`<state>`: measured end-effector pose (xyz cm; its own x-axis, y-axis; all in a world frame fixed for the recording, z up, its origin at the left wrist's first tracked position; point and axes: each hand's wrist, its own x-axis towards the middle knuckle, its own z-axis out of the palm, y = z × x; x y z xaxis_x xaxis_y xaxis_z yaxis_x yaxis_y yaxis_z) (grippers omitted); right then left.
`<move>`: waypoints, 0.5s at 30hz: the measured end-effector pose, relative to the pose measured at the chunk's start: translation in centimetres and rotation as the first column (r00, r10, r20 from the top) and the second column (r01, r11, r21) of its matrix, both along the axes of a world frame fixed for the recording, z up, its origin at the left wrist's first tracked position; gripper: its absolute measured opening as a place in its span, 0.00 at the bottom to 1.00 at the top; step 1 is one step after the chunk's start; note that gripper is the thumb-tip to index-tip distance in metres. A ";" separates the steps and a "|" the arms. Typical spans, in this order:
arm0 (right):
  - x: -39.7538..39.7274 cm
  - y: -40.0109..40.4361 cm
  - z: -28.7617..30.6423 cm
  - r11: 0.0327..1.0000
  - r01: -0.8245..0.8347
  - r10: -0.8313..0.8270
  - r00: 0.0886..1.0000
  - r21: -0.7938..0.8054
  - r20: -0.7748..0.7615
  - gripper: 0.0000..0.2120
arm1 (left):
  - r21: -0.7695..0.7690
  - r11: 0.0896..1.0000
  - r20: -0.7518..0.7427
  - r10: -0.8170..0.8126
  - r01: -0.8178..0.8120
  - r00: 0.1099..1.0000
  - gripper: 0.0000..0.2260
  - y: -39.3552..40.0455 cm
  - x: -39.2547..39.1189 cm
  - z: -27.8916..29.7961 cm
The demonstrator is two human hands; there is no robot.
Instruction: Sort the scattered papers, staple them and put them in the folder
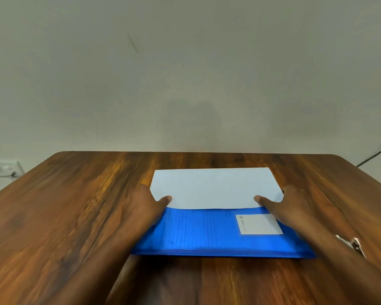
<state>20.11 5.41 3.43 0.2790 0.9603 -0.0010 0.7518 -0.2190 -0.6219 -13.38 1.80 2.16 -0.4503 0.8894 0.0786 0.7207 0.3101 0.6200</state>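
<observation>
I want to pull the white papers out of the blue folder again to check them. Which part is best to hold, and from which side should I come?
Probably grip the papers by their free far half, at the two side edges, coming from left and right, where the left hand and right hand already hold them. The near half is hidden inside the blue folder, whose opening faces away, so pull away from yourself.

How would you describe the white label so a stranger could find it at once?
Start at the wooden table, then the blue folder lying near its front edge. The white label sits on the folder's right half, by the right hand; unlike the large papers above, it is small and rectangular.
</observation>
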 end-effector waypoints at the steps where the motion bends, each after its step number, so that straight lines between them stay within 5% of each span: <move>1: -0.4 1.9 0.3 1.000 -0.018 0.018 1.000 0.017 0.009 0.44 | 0.006 1.000 -0.018 0.007 -0.007 1.000 0.27 2.0 -0.4 0.1; 8: -3.1 11.4 0.6 0.995 -0.099 0.098 0.992 0.006 0.083 0.39 | 0.075 0.997 -0.074 -0.019 0.025 0.997 0.30 12.2 -2.3 -1.2; 15: -3.5 16.1 -0.8 0.993 -0.027 0.040 0.994 -0.118 0.107 0.40 | -0.079 0.997 -0.331 -0.022 -0.004 0.943 0.33 15.4 -2.7 -2.5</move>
<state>16.58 21.47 2.60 0.2512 0.9642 -0.0847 0.8216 -0.2587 -0.5080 -16.05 17.17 -0.31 -0.4025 0.9026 0.1526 0.8842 0.3402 0.3201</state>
